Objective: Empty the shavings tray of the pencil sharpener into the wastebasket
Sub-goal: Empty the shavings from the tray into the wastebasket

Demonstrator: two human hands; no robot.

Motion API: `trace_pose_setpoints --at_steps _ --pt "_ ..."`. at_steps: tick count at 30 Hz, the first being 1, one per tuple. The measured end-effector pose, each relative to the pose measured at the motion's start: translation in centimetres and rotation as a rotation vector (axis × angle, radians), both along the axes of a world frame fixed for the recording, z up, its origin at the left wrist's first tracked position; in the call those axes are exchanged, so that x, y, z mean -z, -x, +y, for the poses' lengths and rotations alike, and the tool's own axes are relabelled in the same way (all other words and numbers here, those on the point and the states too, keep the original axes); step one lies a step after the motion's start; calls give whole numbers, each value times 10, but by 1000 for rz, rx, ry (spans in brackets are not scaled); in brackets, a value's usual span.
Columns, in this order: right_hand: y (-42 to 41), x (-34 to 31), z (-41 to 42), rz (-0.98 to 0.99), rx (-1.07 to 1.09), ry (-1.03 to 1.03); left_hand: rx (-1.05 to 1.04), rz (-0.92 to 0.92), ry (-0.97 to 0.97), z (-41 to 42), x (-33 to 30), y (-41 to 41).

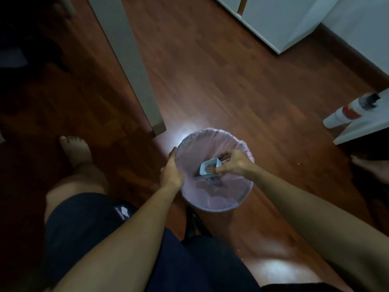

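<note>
A round wastebasket (219, 204) lined with a pale pink bag stands on the wooden floor in front of me. My left hand (171, 172) grips its left rim. My right hand (232, 163) holds a small light-blue shavings tray (207, 168) over the middle of the basket's opening. The tray is tilted to the left and brown pencil shavings lie inside it. The pencil sharpener's body is not in view.
A grey table leg (134, 66) comes down just behind and left of the basket. A white cabinet (280, 20) stands at the back right. A white device with a red band (349, 111) lies at the right edge. My bare foot (74, 150) rests left of the basket.
</note>
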State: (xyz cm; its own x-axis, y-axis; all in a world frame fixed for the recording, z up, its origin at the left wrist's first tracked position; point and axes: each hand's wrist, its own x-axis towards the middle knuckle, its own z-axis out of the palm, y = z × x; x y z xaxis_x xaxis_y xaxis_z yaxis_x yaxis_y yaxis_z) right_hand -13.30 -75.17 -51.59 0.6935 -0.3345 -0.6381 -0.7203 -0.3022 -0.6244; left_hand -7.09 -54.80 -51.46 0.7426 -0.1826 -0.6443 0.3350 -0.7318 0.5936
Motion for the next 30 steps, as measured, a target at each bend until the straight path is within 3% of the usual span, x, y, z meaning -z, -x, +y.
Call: trace_pose_setpoints --at_steps 12,30 --pt "-8 18 18 -19 -312 461 -70 29 48 0 -9 3" --pt "-22 25 23 29 -318 551 -69 11 44 -1 -11 3"
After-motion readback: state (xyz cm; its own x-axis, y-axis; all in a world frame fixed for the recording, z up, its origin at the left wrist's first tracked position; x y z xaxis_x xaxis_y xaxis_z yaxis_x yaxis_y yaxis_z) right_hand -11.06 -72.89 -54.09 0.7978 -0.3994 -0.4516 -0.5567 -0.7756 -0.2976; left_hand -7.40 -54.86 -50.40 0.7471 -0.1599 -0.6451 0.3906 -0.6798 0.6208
